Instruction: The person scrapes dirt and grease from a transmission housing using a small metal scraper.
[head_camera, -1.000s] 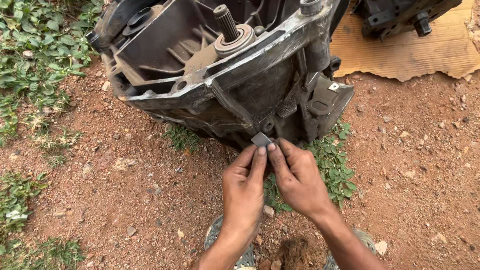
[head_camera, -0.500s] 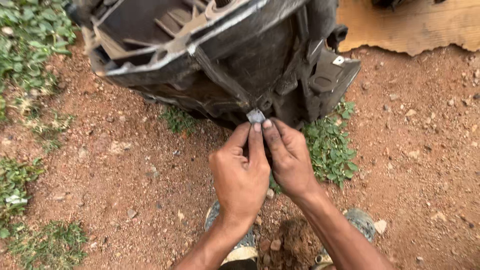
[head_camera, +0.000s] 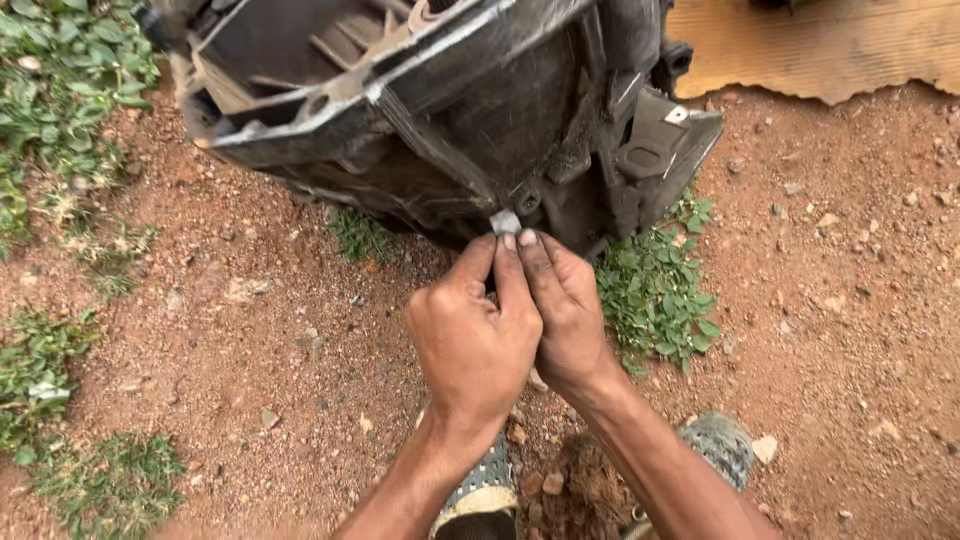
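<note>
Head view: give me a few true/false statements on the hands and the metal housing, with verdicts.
1. Both hands meet at a small grey metal piece at the lower edge of the dark metal housing. True.
2. The housing sits on a workbench. False: it rests on red dirt ground with green weeds beside it.
3. The left hand and right hand touch each other. True.
4. The right hand holds a wrench. False: no tool shows; bare fingertips press the small piece.
5. A sheet of brown cardboard lies at upper right. True.
</note>
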